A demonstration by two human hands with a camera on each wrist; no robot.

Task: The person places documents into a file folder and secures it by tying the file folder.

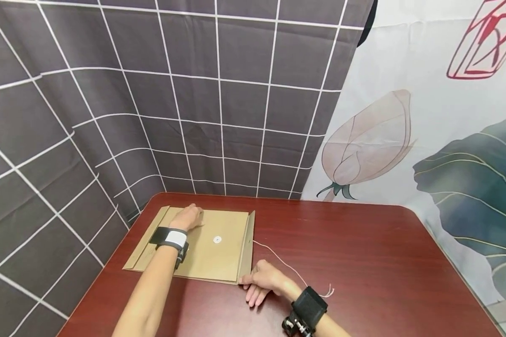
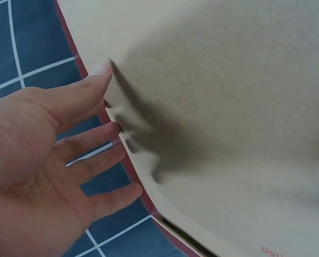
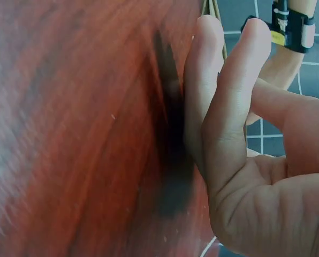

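A tan kraft document envelope [image 1: 227, 224] lies flat on the table, with a white button disc [image 1: 217, 239] on its face. Its flap [image 1: 247, 245] runs along the right side, slightly raised, and a thin white string [image 1: 284, 260] trails from it across the table. My left hand [image 1: 187, 218] is over the far edge of the envelope; in the left wrist view its thumb [image 2: 82, 96] is straight over the paper and the fingers spread at the edge. At the near right corner, my right hand [image 1: 266, 277] pinches the flap, its other fingers extended over the tabletop.
The reddish-brown wooden table [image 1: 375, 262] extends to the right of the envelope. A dark gridded curtain [image 1: 244, 103] hangs behind and to the left, and a white cloth with a printed flower [image 1: 367, 140] hangs at the right. Both wrists carry strapped-on cameras.
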